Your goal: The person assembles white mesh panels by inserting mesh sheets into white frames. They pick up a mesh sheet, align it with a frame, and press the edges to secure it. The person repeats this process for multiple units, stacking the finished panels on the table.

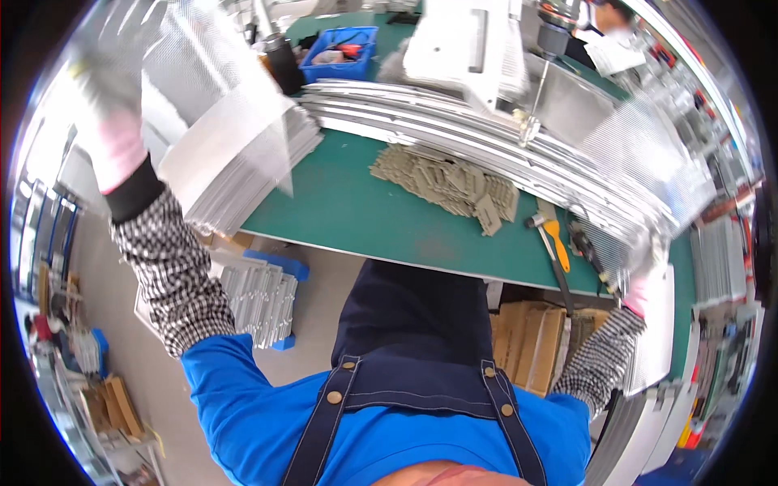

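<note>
Obs., left to right. Your left hand (113, 121), gloved pale pink with a checked sleeve cover below it, is raised high at the far left and closed on the upper end of a finned aluminium panel (231, 134), which is blurred; the fingers themselves are smeared, so you cannot read exactly how they wrap, only that the panel's end sits in the hand. The panel is a thin, silvery sheet with a fine ribbed or meshed face, pale and half see-through in the glare, held above the green bench mat (365, 219) and over a stack of similar panels (243, 190) at the bench's left edge. Judgement: it should be light for its span, stiff along its length but easily dented on the fins, with sharp edges; take it by the plain end frames, never by the finned face, and keep it level so it does not twist. Mid-bench lies a heap of grey-beige card pieces (450, 186), behind it a long run of stacked silver strips (486, 142) and a blue bin (340, 53). Further right lie a small hammer (539, 220) and an orange-handled tool (557, 243). Your right hand (640, 279), gloved likewise, is low at the far right edge, closed on the other end of what appears to be the same silvery finned material (648, 154); whether it is one continuous piece you cannot tell.
</note>
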Available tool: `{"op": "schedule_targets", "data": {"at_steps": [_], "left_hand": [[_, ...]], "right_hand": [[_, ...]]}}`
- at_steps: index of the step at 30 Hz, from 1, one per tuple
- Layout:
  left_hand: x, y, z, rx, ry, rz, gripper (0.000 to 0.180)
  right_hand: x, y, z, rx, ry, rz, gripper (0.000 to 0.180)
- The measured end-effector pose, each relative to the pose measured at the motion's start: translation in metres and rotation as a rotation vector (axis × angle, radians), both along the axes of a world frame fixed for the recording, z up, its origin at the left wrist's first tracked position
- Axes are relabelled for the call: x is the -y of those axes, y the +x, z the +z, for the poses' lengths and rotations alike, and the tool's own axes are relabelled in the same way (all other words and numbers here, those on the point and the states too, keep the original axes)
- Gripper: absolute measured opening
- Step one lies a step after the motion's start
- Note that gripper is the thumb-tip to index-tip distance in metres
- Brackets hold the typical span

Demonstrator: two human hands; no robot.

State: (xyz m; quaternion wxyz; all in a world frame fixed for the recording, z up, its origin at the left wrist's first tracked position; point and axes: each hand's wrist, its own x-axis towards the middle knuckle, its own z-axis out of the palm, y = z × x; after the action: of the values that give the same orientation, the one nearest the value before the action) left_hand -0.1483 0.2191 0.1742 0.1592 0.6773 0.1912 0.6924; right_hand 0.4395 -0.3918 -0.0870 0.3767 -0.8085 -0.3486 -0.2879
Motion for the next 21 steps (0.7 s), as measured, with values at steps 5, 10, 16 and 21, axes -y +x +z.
{"op": "schedule_targets", "data": {"at_steps": [5, 10, 16, 21], "left_hand": [[0.078, 0.089, -0.109, 0.499, -0.809, -1.0, 0.068], [0.147, 0.211, -0.251, 0.623, -1.299, -1.699, 0.072], [0.159, 0.246, -0.319, 0.343, -1.496, -1.384, 0.078], [0.147, 0.235, -0.328, 0.152, -1.433, -1.154, 0.085]], "right_hand": [[-0.058, -0.05, -0.013, -0.715, 0.749, 0.39, 0.036], [-0.097, -0.12, -0.007, -1.106, 0.681, 0.314, 0.095], [-0.124, -0.187, -0.028, -1.449, 0.355, 0.695, 0.062], [-0.146, -0.224, -0.049, -1.491, 0.251, 0.725, 0.053]]}}
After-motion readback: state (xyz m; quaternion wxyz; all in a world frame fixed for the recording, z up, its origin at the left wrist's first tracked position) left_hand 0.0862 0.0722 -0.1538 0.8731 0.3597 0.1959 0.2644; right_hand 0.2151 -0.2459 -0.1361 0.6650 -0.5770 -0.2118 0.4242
